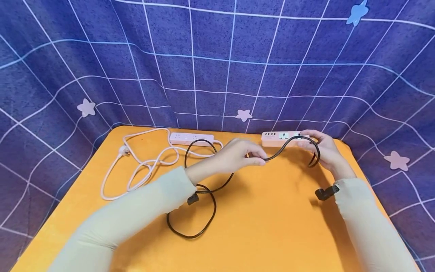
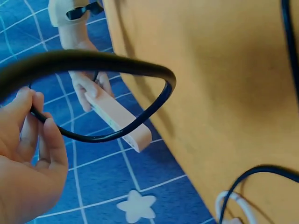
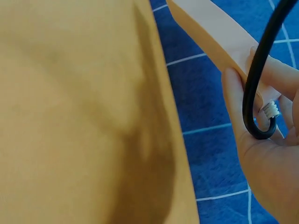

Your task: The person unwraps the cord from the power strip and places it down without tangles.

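Observation:
A pale pink power strip (image 1: 270, 140) with a row of USB ports and sockets is at the far right edge of the table. My right hand (image 1: 324, 151) grips its right end, thumb and fingers on opposite sides in the right wrist view. A black cord (image 3: 254, 88) comes out of a ribbed white collar at that end and bends back over the hand. Farther left, my left hand (image 1: 238, 155) pinches the same cord (image 2: 93, 138) between thumb and fingertips. The rest of the cord curls in loops (image 1: 214, 211) under and beside the left forearm; its plug is hidden.
A second pale power strip (image 1: 190, 138) lies at the back left of the orange table (image 1: 265, 226). Its white cord (image 1: 136, 185) spreads in loose loops, ending in a white plug (image 1: 123, 150). A blue gridded curtain (image 1: 210, 75) with star shapes hangs behind the table.

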The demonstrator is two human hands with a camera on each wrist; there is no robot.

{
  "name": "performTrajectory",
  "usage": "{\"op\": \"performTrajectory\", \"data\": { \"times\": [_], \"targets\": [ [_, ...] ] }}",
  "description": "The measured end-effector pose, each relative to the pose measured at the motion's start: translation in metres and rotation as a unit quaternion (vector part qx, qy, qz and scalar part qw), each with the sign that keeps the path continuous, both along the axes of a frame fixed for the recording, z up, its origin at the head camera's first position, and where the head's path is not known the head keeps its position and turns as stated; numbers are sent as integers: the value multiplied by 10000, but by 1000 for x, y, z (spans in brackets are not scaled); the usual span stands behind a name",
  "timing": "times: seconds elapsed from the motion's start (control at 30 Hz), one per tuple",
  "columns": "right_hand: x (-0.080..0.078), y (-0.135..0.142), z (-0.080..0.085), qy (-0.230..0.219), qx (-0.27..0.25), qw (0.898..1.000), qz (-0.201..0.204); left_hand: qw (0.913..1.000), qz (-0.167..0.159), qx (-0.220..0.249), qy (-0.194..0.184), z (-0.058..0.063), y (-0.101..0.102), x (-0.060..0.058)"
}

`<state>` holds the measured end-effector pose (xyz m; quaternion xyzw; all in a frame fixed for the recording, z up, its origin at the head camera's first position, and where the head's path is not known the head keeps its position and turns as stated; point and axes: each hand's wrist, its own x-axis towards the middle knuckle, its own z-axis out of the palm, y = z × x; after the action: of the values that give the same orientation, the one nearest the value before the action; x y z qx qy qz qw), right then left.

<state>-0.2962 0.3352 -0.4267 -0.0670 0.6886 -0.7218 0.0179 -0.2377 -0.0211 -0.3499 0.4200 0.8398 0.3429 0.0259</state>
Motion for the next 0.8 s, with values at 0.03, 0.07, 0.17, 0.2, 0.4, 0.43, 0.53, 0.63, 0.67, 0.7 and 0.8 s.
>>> {"op": "performTrajectory", "data": {
  "times": [0.03,0.07,0.17,0.2,0.4,0.43,0.53,0.63,0.67,0.7,0.8],
  "targets": [
    [-1,1,-2,-39,-69,10000,61,10000,-28,-59,-9,-3,-1,-1],
    [-2,2,-4,-56,-89,9999,107,9999,-52,-122,12,-7,-1,-1],
    [-5,5,-11,-107,34,9999,106,9994,-90,-328,-9,-15,-1,-2],
    [-6,5,-13,-142,30,9998,116,9992,-102,-395,2,-17,-1,-2],
    [-10,6,-22,-263,-226,9991,257,9974,-244,-675,28,-24,1,0],
    [-11,7,-23,-265,-321,9986,312,9970,-267,-722,24,-25,1,0],
    [-12,8,-25,-231,-317,9982,448,9958,-301,-865,-7,-31,1,1],
    [-14,10,-27,-193,53,9987,463,9952,-316,-921,-50,-35,3,3],
    [-15,11,-27,-200,211,9986,435,9952,-321,-916,-80,-36,4,4],
    [-16,13,-28,-211,360,9982,422,9953,-330,-907,-110,-36,5,6],
    [-19,16,-30,-268,897,9949,375,9951,-396,-883,-183,-38,11,9]
  ]
}}
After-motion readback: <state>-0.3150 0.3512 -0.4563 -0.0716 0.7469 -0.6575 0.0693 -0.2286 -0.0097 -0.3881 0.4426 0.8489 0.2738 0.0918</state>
